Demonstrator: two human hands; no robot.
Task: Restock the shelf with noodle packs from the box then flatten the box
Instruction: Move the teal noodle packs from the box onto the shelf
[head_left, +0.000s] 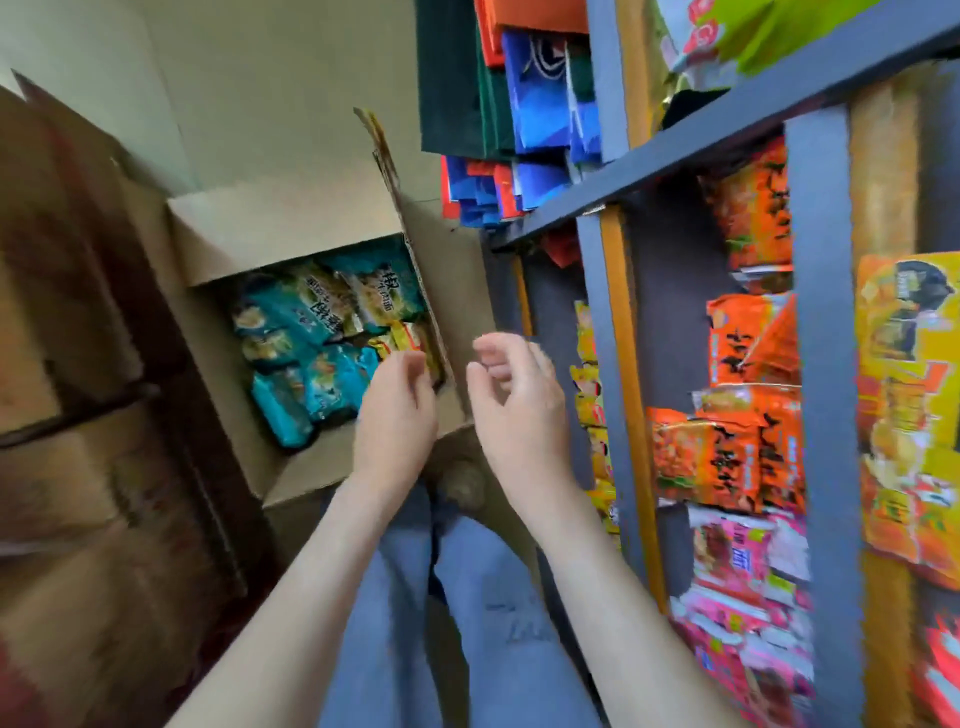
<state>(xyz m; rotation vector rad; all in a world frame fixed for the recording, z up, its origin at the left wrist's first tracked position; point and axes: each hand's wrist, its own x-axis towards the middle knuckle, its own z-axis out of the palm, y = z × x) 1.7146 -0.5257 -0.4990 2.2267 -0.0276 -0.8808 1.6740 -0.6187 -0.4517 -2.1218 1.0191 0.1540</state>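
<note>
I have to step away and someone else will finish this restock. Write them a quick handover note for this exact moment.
Left hand: empty, fingers reaching into the open box, at the teal noodle packs.
Right hand: empty, fingers loosely curled, in the air between box and shelf.
Box: on the floor left of the shelf, flaps up, several teal packs inside.
Shelf: orange packs, pink and yellow packs in place; no teal packs visible there.
Done: box opened.
Left: move the remaining packs to the shelf, then flatten the box.

Grey shelf (823, 364), orange noodle packs (727, 457) on it
</note>
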